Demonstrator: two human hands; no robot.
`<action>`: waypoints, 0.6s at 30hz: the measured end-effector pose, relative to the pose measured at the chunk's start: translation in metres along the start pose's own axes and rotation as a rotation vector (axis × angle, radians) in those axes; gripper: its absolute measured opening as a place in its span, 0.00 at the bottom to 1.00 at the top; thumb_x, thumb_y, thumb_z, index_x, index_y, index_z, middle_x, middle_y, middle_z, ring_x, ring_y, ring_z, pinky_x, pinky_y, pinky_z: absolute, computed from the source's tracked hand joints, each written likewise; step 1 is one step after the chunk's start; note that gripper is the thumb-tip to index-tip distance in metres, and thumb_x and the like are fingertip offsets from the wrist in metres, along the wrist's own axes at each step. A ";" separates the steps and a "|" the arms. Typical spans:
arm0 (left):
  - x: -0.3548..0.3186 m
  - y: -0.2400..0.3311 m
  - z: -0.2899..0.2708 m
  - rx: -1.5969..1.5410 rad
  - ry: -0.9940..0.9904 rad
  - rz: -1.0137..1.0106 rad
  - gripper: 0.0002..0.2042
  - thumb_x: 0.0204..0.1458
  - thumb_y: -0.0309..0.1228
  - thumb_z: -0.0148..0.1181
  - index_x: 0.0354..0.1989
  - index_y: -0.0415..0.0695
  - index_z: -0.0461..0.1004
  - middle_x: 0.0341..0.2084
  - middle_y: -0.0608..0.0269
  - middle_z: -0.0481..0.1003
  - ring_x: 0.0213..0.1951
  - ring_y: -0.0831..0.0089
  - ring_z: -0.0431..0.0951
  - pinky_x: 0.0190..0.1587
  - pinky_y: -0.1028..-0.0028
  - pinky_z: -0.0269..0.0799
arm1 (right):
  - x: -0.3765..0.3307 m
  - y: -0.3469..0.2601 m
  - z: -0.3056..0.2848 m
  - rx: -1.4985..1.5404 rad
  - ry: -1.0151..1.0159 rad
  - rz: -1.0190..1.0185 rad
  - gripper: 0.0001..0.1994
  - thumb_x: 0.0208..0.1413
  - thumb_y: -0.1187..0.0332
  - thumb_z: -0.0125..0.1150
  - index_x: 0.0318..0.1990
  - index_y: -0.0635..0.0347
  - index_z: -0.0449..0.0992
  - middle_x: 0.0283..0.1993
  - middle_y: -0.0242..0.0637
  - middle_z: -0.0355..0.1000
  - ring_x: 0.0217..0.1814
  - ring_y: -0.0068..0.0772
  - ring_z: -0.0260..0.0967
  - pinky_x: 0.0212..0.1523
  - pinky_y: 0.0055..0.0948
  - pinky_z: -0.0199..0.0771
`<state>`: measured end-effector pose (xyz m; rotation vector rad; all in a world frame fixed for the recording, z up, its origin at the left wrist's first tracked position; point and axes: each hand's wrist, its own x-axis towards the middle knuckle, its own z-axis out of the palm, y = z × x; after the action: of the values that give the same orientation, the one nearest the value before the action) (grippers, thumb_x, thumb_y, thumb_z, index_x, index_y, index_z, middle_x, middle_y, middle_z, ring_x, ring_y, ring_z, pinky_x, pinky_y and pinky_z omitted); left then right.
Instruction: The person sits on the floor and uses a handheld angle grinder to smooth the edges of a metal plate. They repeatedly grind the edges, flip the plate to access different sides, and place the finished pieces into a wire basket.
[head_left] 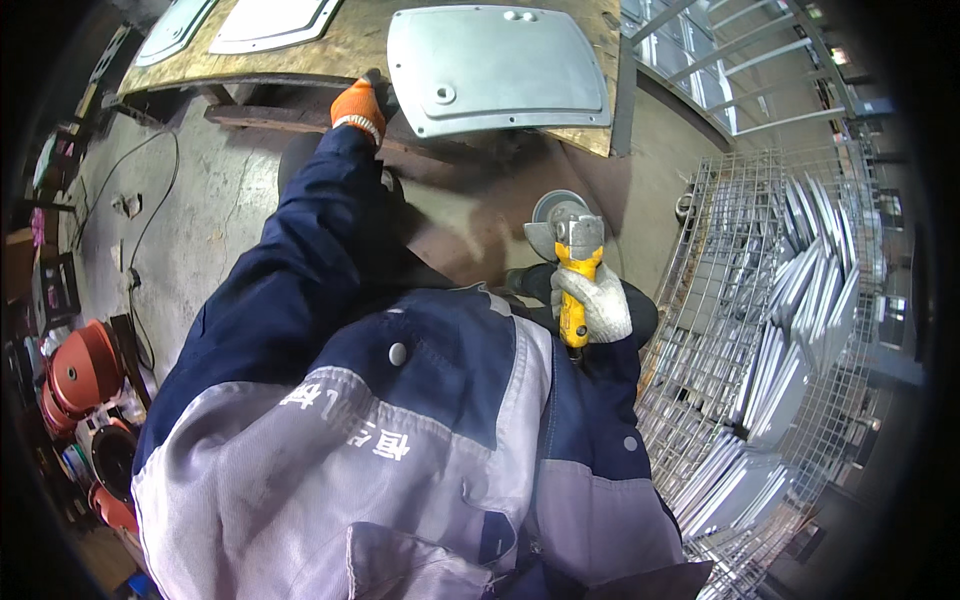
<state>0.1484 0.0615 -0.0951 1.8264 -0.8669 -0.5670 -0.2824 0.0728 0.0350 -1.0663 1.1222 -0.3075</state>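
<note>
One grinder (580, 258), right of middle, looks heavy — right hand (606, 302) wraps its handle (573, 318), the best spot; left hand (359, 106), can't tell.

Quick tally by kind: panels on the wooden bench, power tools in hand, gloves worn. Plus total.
Pale panel, large, nearest the left hand; two more panels partly cut off by the picture edge: 3
Angle grinder, in the right hand: 1
Gloves, orange on the left, white on the right: 2
Total: 6
</note>
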 end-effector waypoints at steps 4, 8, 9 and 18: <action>-0.030 0.012 0.039 -0.992 0.078 -0.558 0.16 0.56 0.41 0.52 0.45 0.41 0.72 0.34 0.58 0.77 0.38 0.65 0.77 0.39 0.66 0.73 | 0.015 -0.012 0.021 -0.051 -0.047 -0.029 0.16 0.51 0.67 0.66 0.44 0.63 0.70 0.28 0.37 0.72 0.24 0.28 0.70 0.26 0.27 0.72; -0.058 0.019 0.089 -0.747 0.005 -0.308 0.15 0.61 0.38 0.49 0.46 0.38 0.70 0.36 0.57 0.76 0.39 0.61 0.77 0.41 0.62 0.76 | 0.021 -0.014 0.032 -0.018 -0.005 -0.040 0.16 0.51 0.67 0.66 0.44 0.62 0.70 0.27 0.36 0.72 0.24 0.28 0.71 0.26 0.27 0.72; -0.061 0.019 0.095 -0.783 0.011 -0.242 0.15 0.61 0.37 0.49 0.47 0.38 0.70 0.37 0.56 0.76 0.40 0.58 0.77 0.43 0.60 0.77 | 0.022 -0.014 0.033 -0.041 0.009 -0.049 0.16 0.51 0.67 0.66 0.44 0.63 0.70 0.27 0.36 0.72 0.24 0.28 0.71 0.26 0.27 0.72; -0.064 -0.008 0.017 -1.095 -0.016 -0.436 0.11 0.56 0.30 0.57 0.45 0.39 0.72 0.36 0.60 0.74 0.42 0.61 0.77 0.45 0.63 0.77 | 0.020 -0.024 0.038 -0.150 -0.072 -0.043 0.19 0.51 0.68 0.66 0.49 0.63 0.70 0.31 0.35 0.72 0.26 0.26 0.71 0.26 0.26 0.72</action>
<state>0.0983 0.1029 -0.1091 0.9652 -0.0558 -1.0645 -0.2343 0.0683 0.0441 -1.2259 1.0712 -0.2199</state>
